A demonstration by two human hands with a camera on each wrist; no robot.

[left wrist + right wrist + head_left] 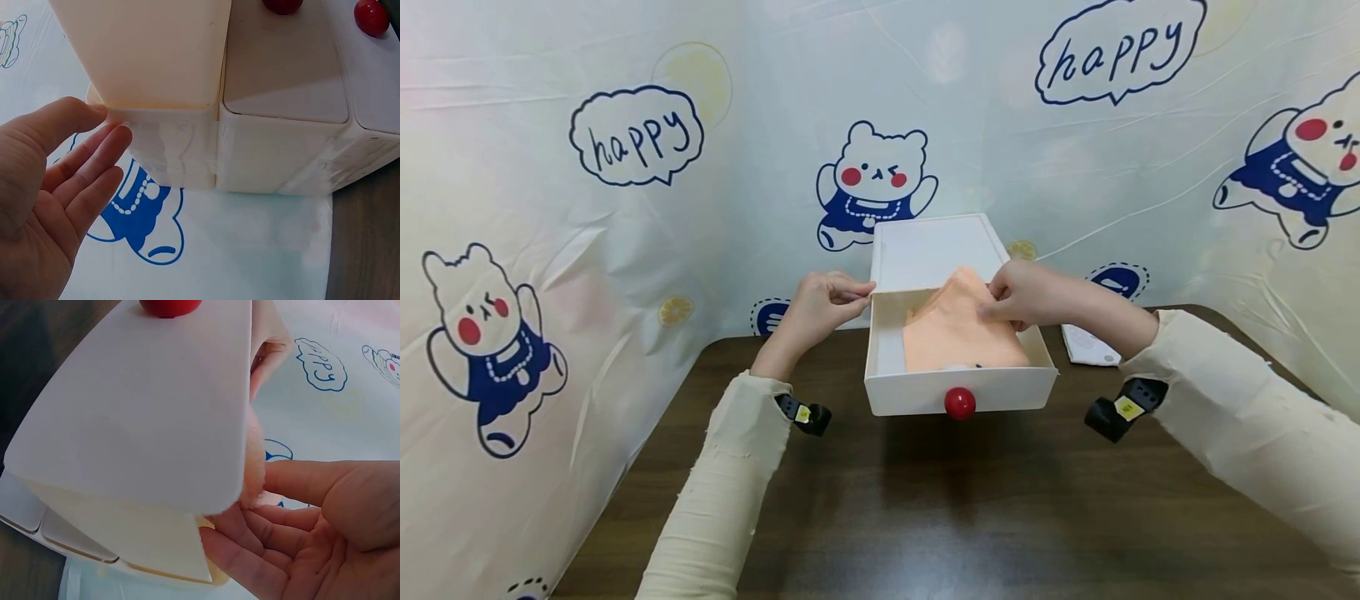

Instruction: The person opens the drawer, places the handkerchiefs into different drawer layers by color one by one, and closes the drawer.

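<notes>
A white drawer (902, 393) with a red knob (960, 403) sticks out from the front of a white drawer unit (936, 250). Inside it lies a soft peach-orange cloth (962, 329), its back part raised in a peak above the rim. My right hand (1036, 293) pinches the cloth at its upper right, thumb on top. The right wrist view shows a strip of that cloth (252, 469) beside the drawer front. At the unit's left side, my left hand (823, 307) holds the edge between thumb and fingertips. Small items at the drawer's front are mostly hidden by the cloth.
The unit stands near the back of a dark brown wooden table (955, 517). Lower drawer fronts (284, 69) show in the left wrist view. A white flat item (1086, 346) lies right of the unit. A printed curtain (775, 150) hangs close behind.
</notes>
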